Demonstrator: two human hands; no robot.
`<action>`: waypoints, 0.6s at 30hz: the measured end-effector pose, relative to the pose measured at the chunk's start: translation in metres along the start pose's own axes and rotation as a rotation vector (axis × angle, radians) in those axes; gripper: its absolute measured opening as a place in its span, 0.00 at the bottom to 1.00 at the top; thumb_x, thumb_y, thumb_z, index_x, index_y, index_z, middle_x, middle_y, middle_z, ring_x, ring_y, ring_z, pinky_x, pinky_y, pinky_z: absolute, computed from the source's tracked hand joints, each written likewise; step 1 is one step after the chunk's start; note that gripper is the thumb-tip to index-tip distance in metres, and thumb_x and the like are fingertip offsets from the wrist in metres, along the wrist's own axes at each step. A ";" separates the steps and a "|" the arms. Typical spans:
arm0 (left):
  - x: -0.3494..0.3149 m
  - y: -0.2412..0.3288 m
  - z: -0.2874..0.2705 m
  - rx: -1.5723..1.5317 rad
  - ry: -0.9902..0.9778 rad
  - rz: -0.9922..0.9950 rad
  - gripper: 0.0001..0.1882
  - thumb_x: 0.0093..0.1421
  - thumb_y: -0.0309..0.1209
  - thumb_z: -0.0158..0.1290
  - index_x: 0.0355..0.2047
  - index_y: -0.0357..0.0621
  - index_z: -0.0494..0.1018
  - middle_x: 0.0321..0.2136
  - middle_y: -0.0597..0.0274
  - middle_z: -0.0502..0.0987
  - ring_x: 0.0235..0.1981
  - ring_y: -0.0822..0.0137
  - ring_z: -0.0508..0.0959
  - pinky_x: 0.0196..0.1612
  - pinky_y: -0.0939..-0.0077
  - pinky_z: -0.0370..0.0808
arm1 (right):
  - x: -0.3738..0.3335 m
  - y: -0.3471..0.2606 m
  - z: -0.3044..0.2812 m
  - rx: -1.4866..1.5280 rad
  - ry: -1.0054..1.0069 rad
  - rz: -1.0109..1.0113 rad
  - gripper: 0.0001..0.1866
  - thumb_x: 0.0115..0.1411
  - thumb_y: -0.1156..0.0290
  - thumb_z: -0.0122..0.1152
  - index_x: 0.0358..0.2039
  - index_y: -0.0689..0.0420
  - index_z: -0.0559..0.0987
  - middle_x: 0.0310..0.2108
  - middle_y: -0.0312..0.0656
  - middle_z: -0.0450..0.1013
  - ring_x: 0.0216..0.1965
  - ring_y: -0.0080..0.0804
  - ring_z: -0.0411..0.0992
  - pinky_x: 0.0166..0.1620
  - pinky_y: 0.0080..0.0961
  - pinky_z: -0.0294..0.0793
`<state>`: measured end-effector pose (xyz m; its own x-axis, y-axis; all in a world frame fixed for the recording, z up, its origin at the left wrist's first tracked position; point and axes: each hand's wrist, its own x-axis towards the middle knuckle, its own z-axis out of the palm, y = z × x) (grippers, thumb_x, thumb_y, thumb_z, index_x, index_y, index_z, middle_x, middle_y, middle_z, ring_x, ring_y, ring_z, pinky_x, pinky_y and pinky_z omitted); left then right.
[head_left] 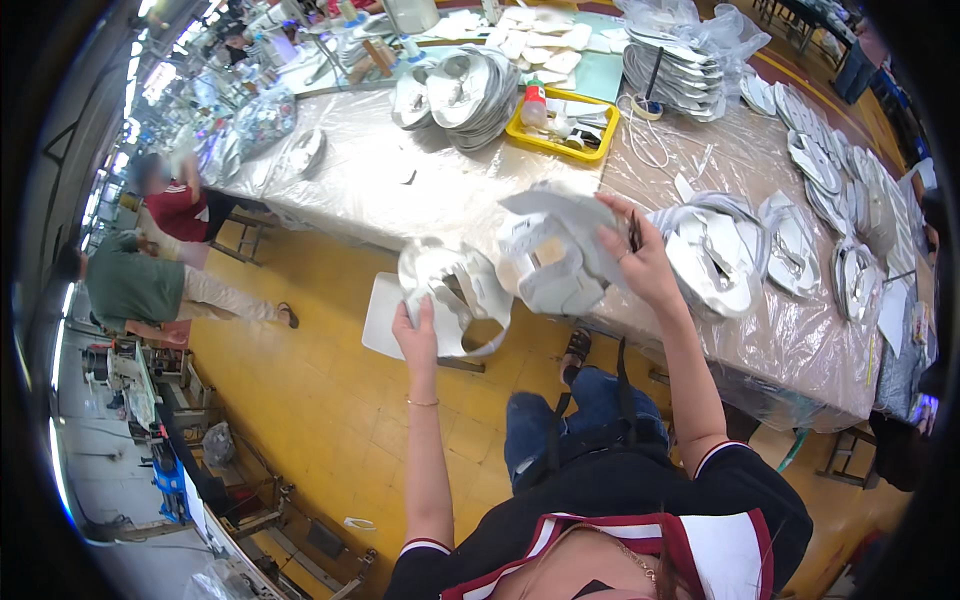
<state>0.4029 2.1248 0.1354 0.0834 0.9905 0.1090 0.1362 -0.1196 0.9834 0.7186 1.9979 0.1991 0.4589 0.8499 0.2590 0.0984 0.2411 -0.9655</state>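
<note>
My left hand (418, 335) is closed on the edge of a white shoe upper (425, 265), thumb on top. This piece hangs over the floor in front of the table, its cut-out opening showing. My right hand (640, 255) is closed on another grey-white shoe upper (565, 265), held up at the table's front edge and slightly blurred. A small dark object (635, 232) shows at my right fingers; its kind is unclear. Just right of that hand, a stack of white shoe uppers (712, 262) lies on the plastic-covered table (640, 345).
A yellow tray (600, 152) holding a red-capped bottle (535, 105) stands beyond my hands. More upper stacks (470, 95) lie at the back and along the right. A white stool (385, 320) stands below my left hand. Two people (130, 280) are at the left.
</note>
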 end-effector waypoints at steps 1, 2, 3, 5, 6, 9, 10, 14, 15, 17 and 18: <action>0.020 0.000 0.008 -0.039 -0.005 -0.040 0.12 0.64 0.30 0.54 0.42 0.32 0.73 0.38 0.60 0.79 0.37 0.74 0.74 0.42 0.78 0.71 | 0.021 0.026 -0.006 -0.013 0.057 0.043 0.22 0.63 0.74 0.57 0.57 0.58 0.71 0.45 0.42 0.75 0.46 0.25 0.71 0.51 0.22 0.70; 0.040 -0.002 0.015 -0.091 -0.014 -0.077 0.12 0.64 0.30 0.54 0.43 0.32 0.73 0.38 0.61 0.78 0.37 0.75 0.74 0.42 0.78 0.71 | 0.042 0.057 -0.011 -0.024 0.115 0.086 0.22 0.62 0.72 0.58 0.58 0.59 0.70 0.46 0.44 0.75 0.47 0.28 0.71 0.52 0.24 0.69; 0.059 -0.004 0.022 -0.178 -0.045 -0.070 0.12 0.64 0.30 0.54 0.43 0.32 0.73 0.38 0.61 0.78 0.37 0.75 0.74 0.42 0.79 0.71 | 0.058 0.086 -0.018 -0.035 0.180 0.124 0.23 0.62 0.70 0.59 0.58 0.59 0.70 0.48 0.46 0.74 0.49 0.30 0.72 0.53 0.25 0.69; 0.099 -0.018 0.043 -0.113 -0.062 -0.131 0.12 0.64 0.29 0.53 0.44 0.33 0.73 0.38 0.62 0.78 0.37 0.76 0.74 0.42 0.79 0.71 | 0.081 0.147 -0.032 -0.356 0.245 0.350 0.27 0.60 0.64 0.62 0.58 0.59 0.69 0.50 0.51 0.73 0.50 0.37 0.72 0.54 0.29 0.69; 0.116 -0.027 0.050 -0.100 -0.097 -0.154 0.12 0.64 0.29 0.53 0.44 0.33 0.73 0.38 0.62 0.78 0.37 0.76 0.74 0.42 0.80 0.71 | 0.081 0.172 -0.036 -0.526 0.293 0.557 0.29 0.59 0.62 0.63 0.58 0.59 0.69 0.51 0.53 0.72 0.51 0.41 0.72 0.55 0.32 0.69; 0.162 -0.062 0.069 0.010 -0.259 -0.208 0.13 0.65 0.30 0.54 0.44 0.32 0.73 0.39 0.63 0.78 0.37 0.78 0.73 0.42 0.81 0.70 | 0.066 0.221 -0.037 -0.760 0.354 0.588 0.34 0.53 0.57 0.68 0.57 0.61 0.70 0.49 0.54 0.73 0.50 0.46 0.72 0.55 0.34 0.69; 0.175 -0.074 0.074 0.081 -0.267 -0.230 0.13 0.64 0.31 0.54 0.44 0.33 0.73 0.39 0.62 0.78 0.37 0.77 0.73 0.42 0.80 0.70 | 0.060 0.228 -0.035 -0.796 0.395 0.559 0.34 0.53 0.57 0.68 0.57 0.61 0.70 0.47 0.55 0.73 0.50 0.48 0.72 0.55 0.36 0.69; 0.225 -0.117 0.077 0.222 -0.370 -0.268 0.14 0.63 0.32 0.55 0.43 0.32 0.74 0.37 0.59 0.79 0.38 0.73 0.74 0.44 0.76 0.71 | 0.047 0.237 -0.014 -0.873 0.585 0.633 0.37 0.50 0.57 0.70 0.57 0.60 0.69 0.40 0.52 0.75 0.44 0.46 0.74 0.49 0.36 0.72; 0.236 -0.127 0.078 0.246 -0.384 -0.297 0.15 0.63 0.33 0.55 0.43 0.32 0.74 0.37 0.58 0.79 0.38 0.72 0.75 0.44 0.75 0.71 | 0.049 0.237 -0.011 -0.835 0.609 0.670 0.36 0.50 0.58 0.71 0.56 0.60 0.70 0.39 0.50 0.75 0.41 0.42 0.74 0.47 0.34 0.73; 0.255 -0.144 0.076 0.424 -0.426 -0.182 0.15 0.63 0.33 0.55 0.42 0.31 0.74 0.37 0.55 0.79 0.39 0.70 0.75 0.46 0.73 0.70 | 0.053 0.238 -0.008 -0.764 0.657 0.735 0.33 0.50 0.60 0.71 0.54 0.61 0.71 0.35 0.46 0.76 0.36 0.35 0.74 0.43 0.29 0.73; 0.260 -0.149 0.074 0.476 -0.463 -0.112 0.16 0.63 0.33 0.55 0.42 0.30 0.74 0.37 0.54 0.79 0.39 0.69 0.75 0.46 0.72 0.70 | 0.054 0.238 -0.008 -0.727 0.690 0.769 0.30 0.50 0.62 0.71 0.51 0.62 0.73 0.32 0.43 0.76 0.33 0.30 0.73 0.40 0.26 0.72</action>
<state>0.4777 2.3954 0.0062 0.4438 0.8804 -0.1673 0.5797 -0.1397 0.8028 0.7736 2.0972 -0.0171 0.9557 0.1823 -0.2312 -0.0371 -0.7045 -0.7087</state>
